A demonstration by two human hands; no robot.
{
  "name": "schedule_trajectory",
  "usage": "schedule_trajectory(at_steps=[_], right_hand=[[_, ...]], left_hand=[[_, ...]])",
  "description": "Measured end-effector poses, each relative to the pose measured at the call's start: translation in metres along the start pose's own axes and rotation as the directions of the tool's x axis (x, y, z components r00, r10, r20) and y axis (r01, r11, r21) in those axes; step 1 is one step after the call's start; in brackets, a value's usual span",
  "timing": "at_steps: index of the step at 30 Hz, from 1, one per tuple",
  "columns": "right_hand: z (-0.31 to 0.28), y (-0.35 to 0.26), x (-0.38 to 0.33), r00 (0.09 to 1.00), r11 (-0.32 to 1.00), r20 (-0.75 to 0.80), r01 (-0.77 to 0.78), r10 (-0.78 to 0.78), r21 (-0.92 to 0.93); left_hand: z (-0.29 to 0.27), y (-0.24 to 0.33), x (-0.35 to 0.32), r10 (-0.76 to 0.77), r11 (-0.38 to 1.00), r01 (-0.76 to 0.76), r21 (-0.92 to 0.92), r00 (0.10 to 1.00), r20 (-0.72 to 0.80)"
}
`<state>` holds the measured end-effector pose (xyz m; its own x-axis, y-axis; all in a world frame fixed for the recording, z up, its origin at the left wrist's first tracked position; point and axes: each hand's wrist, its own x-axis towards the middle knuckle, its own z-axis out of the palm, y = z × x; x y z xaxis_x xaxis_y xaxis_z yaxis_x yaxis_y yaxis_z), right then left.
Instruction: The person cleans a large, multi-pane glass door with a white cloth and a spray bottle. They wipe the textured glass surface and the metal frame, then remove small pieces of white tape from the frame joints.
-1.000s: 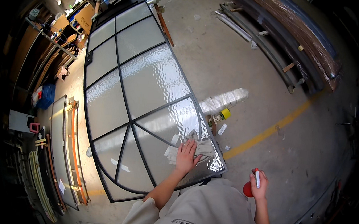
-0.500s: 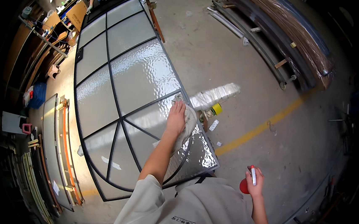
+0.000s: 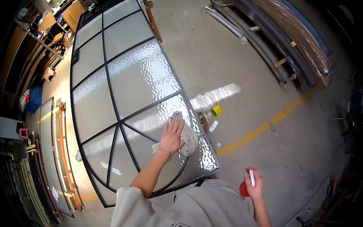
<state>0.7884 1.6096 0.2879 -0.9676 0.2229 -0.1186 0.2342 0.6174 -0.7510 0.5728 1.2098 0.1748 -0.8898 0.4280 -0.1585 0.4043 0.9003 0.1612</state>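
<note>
Head view: the left hand (image 3: 172, 138) lies flat, fingers extended and not closed around anything, on a crumpled grey cloth (image 3: 191, 143), which rests on the dark-framed glass panel (image 3: 139, 82) inside its right edge, toward the near right corner. The right hand (image 3: 256, 187), clear of the panel and out beyond that same corner, is closed around a red-and-white bottle (image 3: 243, 189). A yellow item (image 3: 217, 110) shows just outside the panel's right edge, farther from the person than the cloth.
</note>
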Motion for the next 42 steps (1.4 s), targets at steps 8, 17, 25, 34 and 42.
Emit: schedule_trajectory(at_steps=[8,17,25,34,42], right_hand=[[-0.003,-0.02,0.006,0.999,0.998,-0.008,0.053,-0.053,-0.024],[0.009,-0.013,-0.017,1.0,1.0,0.005,-0.022,0.022,-0.023],[0.027,-0.025,-0.002,0.997,0.998,0.061,0.053,-0.051,-0.029],[0.03,-0.055,0.022,0.983,0.99,0.121,0.139,-0.136,-0.019],[0.039,-0.05,0.027,0.972,0.988,0.183,0.154,-0.151,-0.002]], left_hand=[[0.034,0.026,0.026,-0.112,0.979,0.067,-0.194,0.966,-0.232],[0.004,-0.041,0.028,-0.276,0.958,0.252,-0.14,0.942,-0.19],[0.023,0.027,-0.019,-0.081,0.992,0.069,-0.108,0.991,-0.109],[0.015,-0.024,-0.004,-0.449,0.892,0.42,-0.17,0.87,-0.206],[0.02,-0.028,-0.043,-0.249,0.968,0.234,-0.095,0.946,-0.209]])
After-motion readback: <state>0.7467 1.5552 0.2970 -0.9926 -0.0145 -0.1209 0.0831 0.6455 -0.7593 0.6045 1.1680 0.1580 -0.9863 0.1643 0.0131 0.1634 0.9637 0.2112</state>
